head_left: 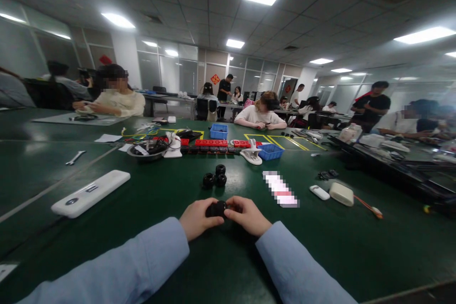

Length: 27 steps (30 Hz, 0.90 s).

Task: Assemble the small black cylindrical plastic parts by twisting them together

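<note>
Over the near middle of the green table (pixel 178 266), a small black wheel (pixel 218 209) is held between my two hands. My left hand (pixel 198 218) grips it from the left, thumb in front and fingers behind. From the right, the thumb and fingers of my right hand (pixel 247 216) close on its other side, and they hide part of it. Just beyond my hands stands a cluster of similar black wheels: one on the left (pixel 208 180), one at the back (pixel 220 169) and one on the right (pixel 221 181).
Left lies a long white device (pixel 91 194) and a wrench (pixel 76 157). Red-topped parts (pixel 211 146), blue baskets (pixel 218 131) and a metal bowl (pixel 147 154) stand farther back. A blurred phone-like slab (pixel 280 189) and a white box (pixel 341 194) lie right. A co-worker (pixel 261 113) sits opposite.
</note>
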{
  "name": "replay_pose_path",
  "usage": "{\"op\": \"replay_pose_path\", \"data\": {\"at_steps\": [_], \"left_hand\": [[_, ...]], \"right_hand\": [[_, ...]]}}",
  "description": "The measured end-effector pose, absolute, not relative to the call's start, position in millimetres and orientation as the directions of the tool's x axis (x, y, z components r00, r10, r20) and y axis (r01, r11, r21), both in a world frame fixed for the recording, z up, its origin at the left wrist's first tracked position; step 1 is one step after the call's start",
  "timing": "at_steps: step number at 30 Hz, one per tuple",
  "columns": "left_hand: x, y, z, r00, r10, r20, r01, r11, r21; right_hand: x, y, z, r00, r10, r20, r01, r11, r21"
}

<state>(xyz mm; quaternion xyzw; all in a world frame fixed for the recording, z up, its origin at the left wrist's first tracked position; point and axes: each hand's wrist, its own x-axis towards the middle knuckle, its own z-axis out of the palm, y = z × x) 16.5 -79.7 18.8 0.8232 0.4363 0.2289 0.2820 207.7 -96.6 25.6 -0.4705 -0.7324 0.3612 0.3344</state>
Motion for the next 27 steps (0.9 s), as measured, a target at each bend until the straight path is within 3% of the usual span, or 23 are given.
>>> {"op": "replay_pose_path", "data": {"at_steps": [10, 16, 21, 27], "left_hand": [[14, -69, 9, 0.550, 0.812, 0.198, 0.424, -0.475, 0.771], [15, -74, 14, 0.511, 0.842, 0.175, 0.469, -0.444, 0.764], [16, -81, 19, 0.488, 0.858, 0.159, 0.531, -0.436, 0.727], [15, -78, 15, 0.519, 0.845, 0.128, 0.546, -0.443, 0.711]], "right_hand": [[207, -98, 25, -0.394, 0.899, 0.192, 0.324, 0.332, -0.886], [209, -95, 24, -0.341, 0.919, 0.197, 0.337, 0.315, -0.887], [209, -95, 26, -0.342, 0.930, 0.133, 0.447, 0.285, -0.848], [206, -97, 26, -0.350, 0.934, 0.071, 0.437, 0.230, -0.869]]}}
